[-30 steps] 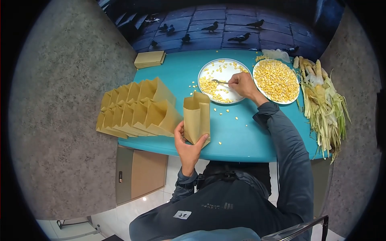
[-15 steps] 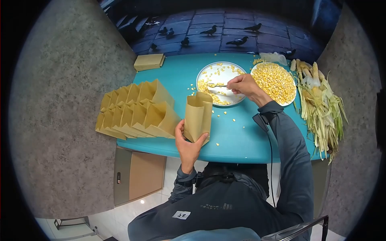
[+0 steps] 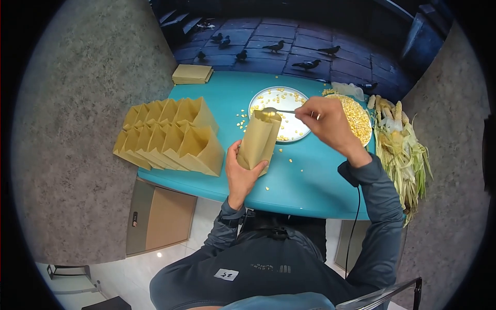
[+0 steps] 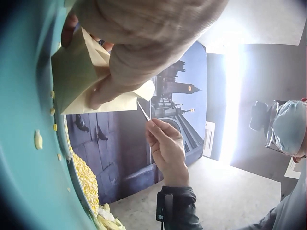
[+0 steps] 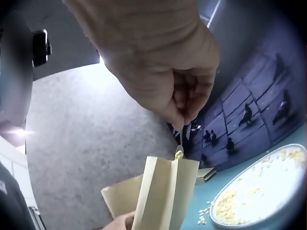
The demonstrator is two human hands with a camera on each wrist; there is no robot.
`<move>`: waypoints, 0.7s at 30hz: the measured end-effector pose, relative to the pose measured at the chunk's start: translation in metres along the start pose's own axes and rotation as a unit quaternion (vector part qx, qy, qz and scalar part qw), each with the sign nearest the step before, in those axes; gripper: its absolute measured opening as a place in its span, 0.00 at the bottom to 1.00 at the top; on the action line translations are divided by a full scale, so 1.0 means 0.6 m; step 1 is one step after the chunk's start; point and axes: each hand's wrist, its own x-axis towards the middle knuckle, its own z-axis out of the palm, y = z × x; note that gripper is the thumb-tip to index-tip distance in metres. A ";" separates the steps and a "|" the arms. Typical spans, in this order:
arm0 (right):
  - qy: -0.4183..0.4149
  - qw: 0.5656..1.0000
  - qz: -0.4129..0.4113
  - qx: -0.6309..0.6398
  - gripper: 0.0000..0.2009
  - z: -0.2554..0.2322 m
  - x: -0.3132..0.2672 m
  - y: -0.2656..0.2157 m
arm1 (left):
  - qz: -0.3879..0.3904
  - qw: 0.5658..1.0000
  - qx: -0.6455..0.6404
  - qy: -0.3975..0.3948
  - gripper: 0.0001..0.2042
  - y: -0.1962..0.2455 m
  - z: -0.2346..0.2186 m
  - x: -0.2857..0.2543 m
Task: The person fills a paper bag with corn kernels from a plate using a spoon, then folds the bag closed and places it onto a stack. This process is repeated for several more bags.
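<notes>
My left hand (image 3: 242,174) grips an upright brown paper bag (image 3: 257,142) low down, thumb on its near side; the bag leans slightly right. Above its open top, my right hand (image 3: 329,121) pinches the handle of a metal spoon (image 3: 284,111). Yellow corn kernels lie in the spoon's bowl, right at the bag's rim. In the right wrist view the spoon (image 5: 180,147) points down at the mouth of the bag (image 5: 165,191). Behind the bag is a white round plate (image 3: 294,126) with scattered kernels. The bag's inside is hidden.
Two rows of open paper bags (image 3: 199,147) stand left on the teal table (image 3: 206,183). Flat folded bags (image 3: 191,74) lie at the back left. At right are a heaped plate of kernels (image 3: 356,116) and corn cobs with husks (image 3: 395,150). Loose kernels dot the table.
My right hand has lifted the spoon with kernels from the plate and brought it over the bag's mouth. The left hand has tilted the bag a little toward the spoon.
</notes>
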 end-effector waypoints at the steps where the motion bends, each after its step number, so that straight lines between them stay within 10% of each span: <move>1: 0.021 0.996 -0.073 -0.052 0.05 0.005 -0.003 -0.001 | -0.001 1.000 -0.003 0.001 0.44 0.002 0.002 -0.002; 8: 0.067 0.981 -0.034 -0.177 0.02 0.013 -0.014 0.077 | 0.002 1.000 -0.021 0.015 0.44 -0.006 -0.002 -0.011; 11: 0.019 0.975 0.125 -0.181 0.02 0.047 -0.036 0.179 | 0.009 0.998 -0.056 0.026 0.44 -0.006 -0.013 -0.023; 21: -0.050 0.967 0.249 -0.008 0.05 0.147 -0.043 0.211 | -0.014 0.997 -0.076 0.024 0.43 0.002 -0.051 -0.076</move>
